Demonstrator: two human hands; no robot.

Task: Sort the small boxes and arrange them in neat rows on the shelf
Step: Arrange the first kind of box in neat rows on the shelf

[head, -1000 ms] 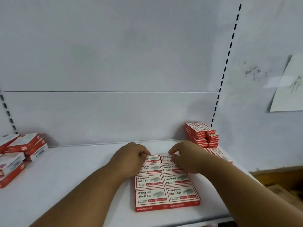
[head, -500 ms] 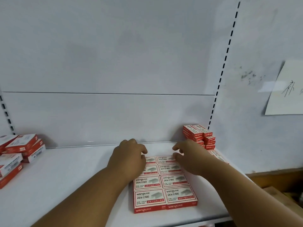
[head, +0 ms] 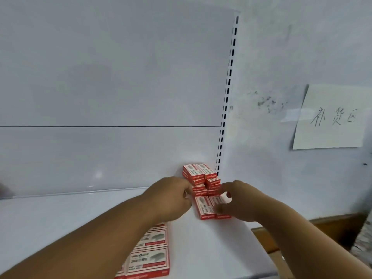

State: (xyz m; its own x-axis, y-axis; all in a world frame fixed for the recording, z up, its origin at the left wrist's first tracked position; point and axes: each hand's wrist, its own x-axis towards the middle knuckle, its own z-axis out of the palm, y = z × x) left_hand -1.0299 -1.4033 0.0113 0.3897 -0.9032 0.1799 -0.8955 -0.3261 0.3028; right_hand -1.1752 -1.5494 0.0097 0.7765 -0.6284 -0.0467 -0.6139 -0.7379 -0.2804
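Shelf: white, filling the lower half of the frame, front edge cut off at the bottom.

Back panel: white, filling the upper left and centre, crossed by a thin dark seam at mid height.

Slotted upright: running down right of centre, foot hidden behind the boxes.

Stack of small boxes: red and white, piled at frame centre against the foot of the upright; lower layers partly hidden by both hands, count hard to make out.

Pair of flat boxes: lying side by side just in front of the stack; right one mostly covered by the right hand, print blurred.

Row of boxes: lower centre, lying flat near the front edge; left side hidden under the left forearm, bottom cut off by the frame, lettering only partly legible.

Left hand: centre frame, fingers curling at the left side of the stack and touching it; whether gripping a box, cannot tell, fingertips hidden.

Right hand: just right of centre, fingers bending over the right flat box, thumb at its near edge; actual grip not clearly showing.

Hands: apart, with boxes between them.

Paper note: right side, fixed to the wall, handwritten characters, right edge cut off.

Brown ledge: lower right, blurred, partly hidden by the right forearm.
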